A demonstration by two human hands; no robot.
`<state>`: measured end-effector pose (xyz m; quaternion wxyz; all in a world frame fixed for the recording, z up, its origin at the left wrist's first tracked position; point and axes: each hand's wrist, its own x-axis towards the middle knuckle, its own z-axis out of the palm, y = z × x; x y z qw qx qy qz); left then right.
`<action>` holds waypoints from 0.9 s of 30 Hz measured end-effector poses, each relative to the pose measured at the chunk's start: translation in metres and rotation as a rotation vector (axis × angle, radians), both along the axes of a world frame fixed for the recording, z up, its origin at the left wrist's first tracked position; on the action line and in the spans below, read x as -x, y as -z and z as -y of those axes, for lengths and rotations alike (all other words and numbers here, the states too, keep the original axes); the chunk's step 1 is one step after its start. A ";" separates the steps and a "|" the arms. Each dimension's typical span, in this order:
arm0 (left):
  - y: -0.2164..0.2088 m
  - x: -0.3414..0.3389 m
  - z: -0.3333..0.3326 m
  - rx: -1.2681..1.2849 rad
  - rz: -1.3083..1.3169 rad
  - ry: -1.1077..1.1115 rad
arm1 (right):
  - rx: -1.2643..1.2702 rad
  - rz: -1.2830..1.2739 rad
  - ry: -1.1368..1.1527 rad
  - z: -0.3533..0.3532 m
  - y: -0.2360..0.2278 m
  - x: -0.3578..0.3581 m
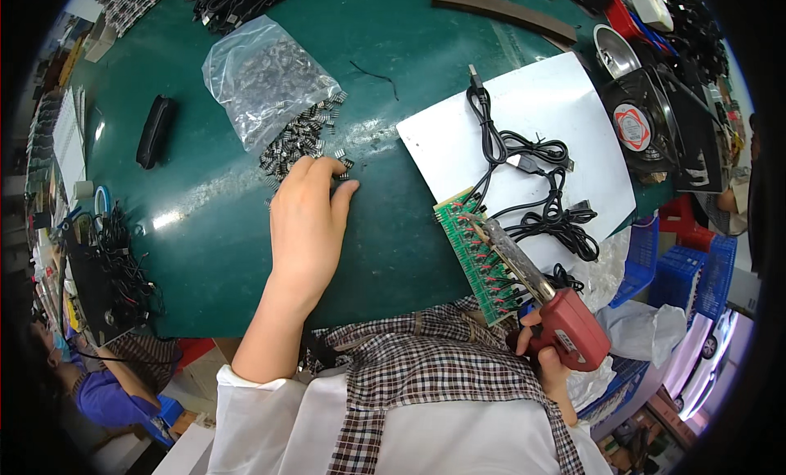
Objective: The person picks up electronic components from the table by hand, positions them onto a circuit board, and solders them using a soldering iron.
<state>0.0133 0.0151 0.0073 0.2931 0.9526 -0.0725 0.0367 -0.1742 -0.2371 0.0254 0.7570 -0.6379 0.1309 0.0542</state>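
My left hand (307, 217) reaches into a loose pile of small metal connectors (296, 139). Its fingers are bent over the near edge of the pile, with the thumb apart from them. A clear plastic bag (266, 78) full of the same parts lies open behind the pile. In my right hand (540, 344) is a red-handled soldering gun (577, 332). Its long metal barrel slants over a green circuit board panel (467, 250), the tip near the panel's far end. Short red wires and black cables meet the panel, which rests at the table's front edge.
Coiled black USB cables (557, 213) lie on a white sheet (524, 90) to the right. Beyond it stands a black fan (643, 127). A black case (155, 131) and a cable bundle (119, 254) are at left. A brown strip (503, 15) lies at the back. Another person sits lower left.
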 end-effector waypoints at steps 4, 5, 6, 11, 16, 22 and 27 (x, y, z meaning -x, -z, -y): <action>0.004 -0.005 0.000 -0.102 0.045 0.019 | -0.018 0.009 0.009 0.001 0.002 0.004; 0.005 -0.006 0.000 -0.163 0.105 0.061 | -0.034 0.003 0.010 0.001 0.002 0.004; 0.004 -0.006 0.000 -0.158 0.104 0.065 | -0.049 -0.003 0.010 0.001 0.002 0.004; -0.001 0.012 0.013 0.370 -0.110 0.044 | -0.065 -0.010 0.003 0.003 0.005 0.006; 0.000 0.045 0.040 1.144 -0.581 -0.064 | -0.074 -0.009 -0.018 0.002 0.003 0.004; 0.001 0.049 0.051 1.182 -0.656 -0.085 | -0.105 -0.024 -0.014 0.002 0.003 0.004; 0.008 0.050 0.059 1.189 -0.537 -0.084 | -0.133 0.020 -0.034 0.002 0.004 0.001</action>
